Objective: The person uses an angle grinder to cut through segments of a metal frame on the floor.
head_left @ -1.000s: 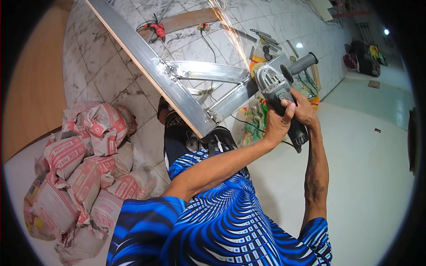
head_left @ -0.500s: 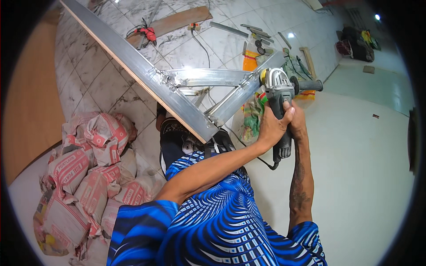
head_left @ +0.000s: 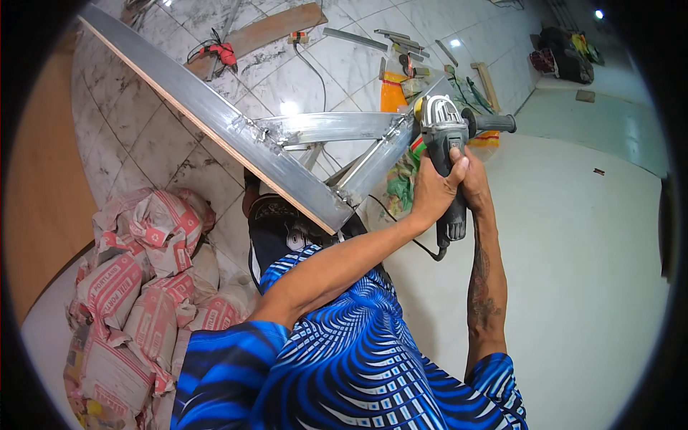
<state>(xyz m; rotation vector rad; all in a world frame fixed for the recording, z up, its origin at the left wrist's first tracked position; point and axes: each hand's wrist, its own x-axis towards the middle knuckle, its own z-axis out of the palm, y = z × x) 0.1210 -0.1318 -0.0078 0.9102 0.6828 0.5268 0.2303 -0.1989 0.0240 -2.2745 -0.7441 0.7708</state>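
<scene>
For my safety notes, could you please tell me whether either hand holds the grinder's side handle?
No, the left hand and right hand hold the grinder by its body; the side handle juts free.

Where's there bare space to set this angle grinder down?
Two patches look largely bare: the pale floor right of the right forearm, below the greenish area, with one small dark scrap; and the marbled tiles between the brown panel, metal frame and sacks. It is crowded beyond the angle grinder, with metal strips and orange plastic.

The metal frame (head_left: 294,175) looks glossy, the grinder's plastic body (head_left: 446,137) matt.
</scene>
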